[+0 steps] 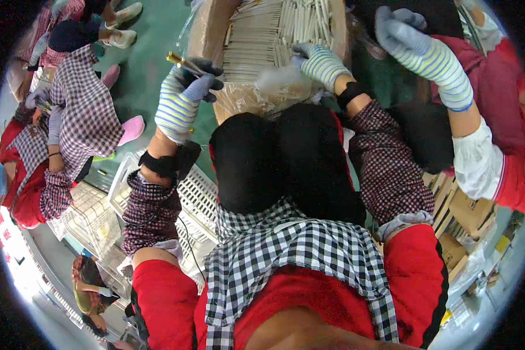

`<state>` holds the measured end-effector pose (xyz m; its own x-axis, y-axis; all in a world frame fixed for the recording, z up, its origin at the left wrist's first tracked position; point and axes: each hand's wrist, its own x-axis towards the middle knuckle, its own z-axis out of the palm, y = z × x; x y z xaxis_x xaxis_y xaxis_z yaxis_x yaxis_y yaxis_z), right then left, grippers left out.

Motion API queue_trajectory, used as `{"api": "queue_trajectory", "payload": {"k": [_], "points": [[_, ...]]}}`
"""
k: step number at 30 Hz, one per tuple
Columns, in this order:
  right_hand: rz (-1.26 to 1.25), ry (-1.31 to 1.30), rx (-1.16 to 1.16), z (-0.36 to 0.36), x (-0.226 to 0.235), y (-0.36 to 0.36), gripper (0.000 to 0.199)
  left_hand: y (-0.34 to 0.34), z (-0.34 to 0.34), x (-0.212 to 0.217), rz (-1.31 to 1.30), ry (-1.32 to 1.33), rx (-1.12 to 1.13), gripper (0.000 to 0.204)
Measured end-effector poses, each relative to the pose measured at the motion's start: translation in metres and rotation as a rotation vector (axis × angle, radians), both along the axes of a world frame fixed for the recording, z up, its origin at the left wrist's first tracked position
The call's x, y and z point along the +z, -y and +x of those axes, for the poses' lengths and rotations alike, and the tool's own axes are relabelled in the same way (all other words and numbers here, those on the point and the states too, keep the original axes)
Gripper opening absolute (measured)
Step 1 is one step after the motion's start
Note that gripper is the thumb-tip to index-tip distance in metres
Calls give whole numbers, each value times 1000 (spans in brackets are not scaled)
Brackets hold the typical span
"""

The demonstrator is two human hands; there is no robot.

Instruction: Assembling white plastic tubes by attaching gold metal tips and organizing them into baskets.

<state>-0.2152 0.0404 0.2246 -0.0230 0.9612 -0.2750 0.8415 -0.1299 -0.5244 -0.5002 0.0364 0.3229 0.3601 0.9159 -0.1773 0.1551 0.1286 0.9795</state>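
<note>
My left hand (179, 105), in a striped knit glove with grey fingers, is raised left of the carton. It is closed on a few thin rods with brass-coloured ends (178, 58), whose exact kind I cannot make out. Over the carton's near part, my right hand (325, 65) wears a matching glove. Its thumb and fingers point left and look apart, with nothing visibly held. Below them crumpled clear plastic (280, 81) looks blurred. Slender white sticks (251, 49) fill the cardboard carton (214, 35) in two side-by-side stacks.
On the right a co-worker's gloved hand (429, 61) reaches in close to my right arm. White plastic crates (201, 195) stand by my left elbow. Other people in checked aprons (90, 81) sit at the left. Cardboard boxes (469, 210) lie at the right.
</note>
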Motion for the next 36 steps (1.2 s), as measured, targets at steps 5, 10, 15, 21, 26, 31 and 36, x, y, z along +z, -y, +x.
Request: {"api": "queue_trajectory", "payload": {"k": [5,10,15,21,26,31,36], "points": [[-83,43,85,-17,-16,-54,48,-6,1,-39,-192,177,90,21],[-274,381,285,-26,-67,-94,53,-16,21,-60,-231,175,81,19],[-462,577,634,-54,-48,-91,62,-19,20,-77,-20,32,9,19],[-331,759,881,-67,-50,-110,46,-17,18,-70,155,-88,-30,19],[-134,750,927,-55,-64,-115,26,-23,21,-71,397,-145,-23,22],[-47,554,854,-42,-53,-109,18,-20,21,-72,429,-161,-47,24],[37,544,679,-44,-24,-86,19,-22,15,-67,370,-168,-51,25]]}}
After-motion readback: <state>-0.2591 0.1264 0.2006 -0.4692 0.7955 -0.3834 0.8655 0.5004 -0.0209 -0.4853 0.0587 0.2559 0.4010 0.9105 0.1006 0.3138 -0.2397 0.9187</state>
